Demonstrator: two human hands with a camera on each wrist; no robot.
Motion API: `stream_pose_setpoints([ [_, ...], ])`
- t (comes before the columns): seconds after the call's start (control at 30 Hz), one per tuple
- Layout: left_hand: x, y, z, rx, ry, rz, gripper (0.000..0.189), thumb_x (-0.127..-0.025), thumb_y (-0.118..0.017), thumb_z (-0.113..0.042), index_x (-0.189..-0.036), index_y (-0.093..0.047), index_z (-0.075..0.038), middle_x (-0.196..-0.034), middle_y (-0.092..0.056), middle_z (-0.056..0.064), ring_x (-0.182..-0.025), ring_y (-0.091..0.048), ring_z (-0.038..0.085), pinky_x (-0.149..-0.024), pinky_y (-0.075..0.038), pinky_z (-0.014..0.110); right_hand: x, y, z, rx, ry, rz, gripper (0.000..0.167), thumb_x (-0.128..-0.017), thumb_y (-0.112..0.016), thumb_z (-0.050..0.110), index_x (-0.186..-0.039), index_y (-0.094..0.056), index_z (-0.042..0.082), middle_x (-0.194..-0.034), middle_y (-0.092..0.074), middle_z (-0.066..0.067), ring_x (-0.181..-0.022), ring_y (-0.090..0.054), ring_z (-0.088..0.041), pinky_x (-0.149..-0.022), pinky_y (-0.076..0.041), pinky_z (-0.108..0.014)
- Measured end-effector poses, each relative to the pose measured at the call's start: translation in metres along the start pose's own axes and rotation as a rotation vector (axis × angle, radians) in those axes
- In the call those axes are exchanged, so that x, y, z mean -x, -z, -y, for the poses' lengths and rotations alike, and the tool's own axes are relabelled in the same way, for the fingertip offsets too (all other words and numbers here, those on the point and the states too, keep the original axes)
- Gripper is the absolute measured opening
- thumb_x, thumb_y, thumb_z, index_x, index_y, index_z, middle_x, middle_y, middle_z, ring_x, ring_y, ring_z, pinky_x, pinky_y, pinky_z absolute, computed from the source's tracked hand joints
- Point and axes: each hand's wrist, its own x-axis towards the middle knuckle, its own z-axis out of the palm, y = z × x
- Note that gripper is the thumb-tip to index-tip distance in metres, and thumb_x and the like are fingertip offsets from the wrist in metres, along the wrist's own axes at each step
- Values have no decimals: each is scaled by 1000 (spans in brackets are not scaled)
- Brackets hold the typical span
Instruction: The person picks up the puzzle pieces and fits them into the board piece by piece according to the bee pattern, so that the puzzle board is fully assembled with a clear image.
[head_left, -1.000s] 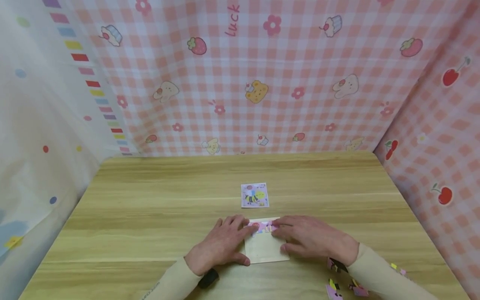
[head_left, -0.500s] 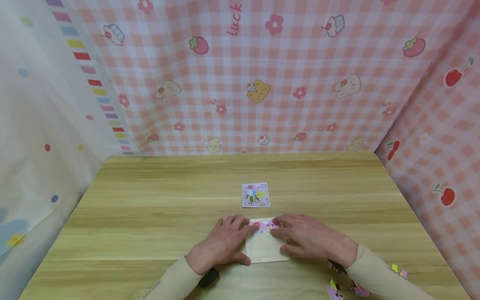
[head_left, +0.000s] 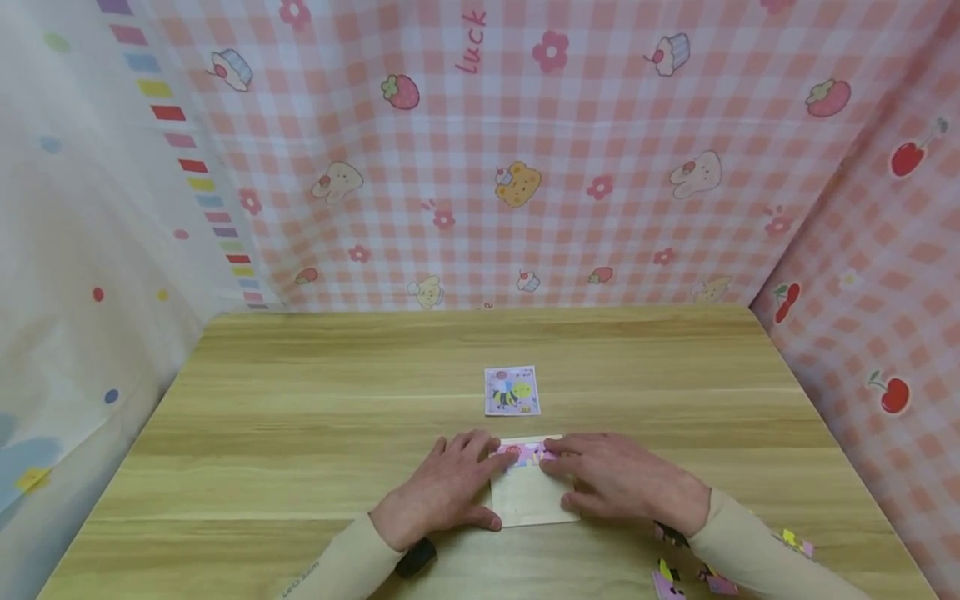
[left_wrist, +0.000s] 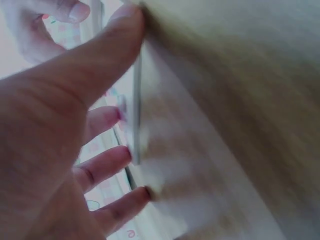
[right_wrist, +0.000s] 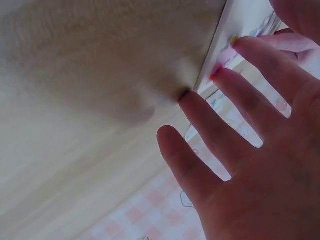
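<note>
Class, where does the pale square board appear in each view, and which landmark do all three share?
Head: the board is low, near the middle, between the left hand and right hand.
Left wrist: the board is left of centre, nearly edge-on, partly hidden by the left hand.
Right wrist: the board is a slanting strip, upper right.
Shared landmark: the pink checked cloth.

Head view: soft, even, fairly bright light; faint sheen on surface [head_left: 300,400] toward bottom edge; checked cloth [head_left: 450,150] print legible, card [head_left: 512,390] detail softer. Left wrist view: hazy, blurred; upper left washed out near white, dark smeared band across surface, left grip [left_wrist: 50,125] in shade. Right wrist view: dimmer, soft; right grip [right_wrist: 280,160] dark against paler cloth, diffuse shadows beside it.
</note>
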Motion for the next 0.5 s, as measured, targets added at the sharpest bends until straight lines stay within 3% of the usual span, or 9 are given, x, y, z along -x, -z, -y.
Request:
stream_pose_setpoints([
  [0.23, 1, -6, 4, 41, 53, -53, 103, -75, -86, -59, -153, -45, -5, -153, -45, 11, -140, -45, 28, -112, -43, 57, -5, -2, -3, -83, -11, -23, 47, -94, -75, 32, -137, -68, 14, -147, -56, -11, -133, -55, -31, -110, -46, -53],
  [0.33, 1, -7, 9, 42, 60, -56, 110, -75, -85, -62, -156, -40, -2, -157, -41, 14, -143, -42, 28, -115, -41, 53, -7, -2, -5, -99, -13, -18, 45, -94, -74, 33, -135, -69, 15, -145, -56, -9, -131, -55, -29, -109, -48, -50],
  [0.5, 2, -6, 14, 2, 51, -36, 107, -78, -80, -67, -155, -43, -3, -156, -43, 11, -144, -41, 27, -116, -41, 49, -10, 0, -7, -123, -7, -15, 42, -95, -74, 33, -132, -71, 15, -140, -58, -8, -126, -57, -27, -107, -49, -48],
])
